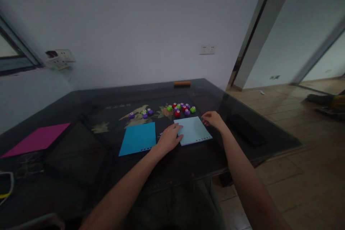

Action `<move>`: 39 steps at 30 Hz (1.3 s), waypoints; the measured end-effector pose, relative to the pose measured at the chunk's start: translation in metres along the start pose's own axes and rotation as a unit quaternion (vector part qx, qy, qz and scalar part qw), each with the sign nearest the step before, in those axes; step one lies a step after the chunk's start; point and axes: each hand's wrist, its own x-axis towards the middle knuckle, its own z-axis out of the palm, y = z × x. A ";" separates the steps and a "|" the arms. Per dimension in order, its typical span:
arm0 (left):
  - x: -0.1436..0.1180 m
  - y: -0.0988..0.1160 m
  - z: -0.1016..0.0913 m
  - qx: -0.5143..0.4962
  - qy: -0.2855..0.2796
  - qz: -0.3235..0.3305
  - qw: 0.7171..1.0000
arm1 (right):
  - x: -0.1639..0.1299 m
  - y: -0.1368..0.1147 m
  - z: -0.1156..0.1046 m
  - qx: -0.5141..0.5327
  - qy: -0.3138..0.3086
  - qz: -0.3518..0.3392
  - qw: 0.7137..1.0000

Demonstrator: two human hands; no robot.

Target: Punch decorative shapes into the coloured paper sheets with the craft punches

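A white sheet (192,130) with a row of small dark holes along its near edge lies on the dark table in front of me. My left hand (170,136) rests over its left edge, fingers stretched out and a ring on one of them. At the upper right edge is my right hand (211,119), its fingers loosely bent and somewhat apart, the tips at or touching the paper. Left of the sheet lies a blue sheet (138,138) with similar holes. Behind the white sheet stands a group of small red, green and purple eye-topped toys (177,113).
More purple and green toys (145,115) stand behind the blue sheet. A pink sheet (37,139) lies far left. There is an orange-brown roll (182,83) at the table's back edge and a long black object (245,129) on the right. A wall (140,36) closes off the back.
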 end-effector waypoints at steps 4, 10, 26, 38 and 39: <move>0.002 -0.007 -0.028 -0.045 0.047 0.018 0.998 | -0.001 -0.002 -0.001 -0.061 0.040 -0.040 0.997; -0.021 -0.075 -0.072 -0.094 0.097 0.026 0.990 | -0.009 -0.017 0.004 -0.084 0.055 -0.140 0.985; -0.060 -0.201 -0.065 -0.013 0.154 -0.093 0.984 | -0.019 -0.134 0.153 -0.310 -0.172 -0.333 0.874; -0.063 -0.200 -0.065 0.020 0.071 -0.129 0.989 | -0.021 -0.101 0.194 -0.317 -0.139 -0.403 0.847; -0.063 -0.200 -0.065 0.022 0.068 -0.131 0.989 | -0.020 -0.100 0.195 -0.318 -0.140 -0.411 0.842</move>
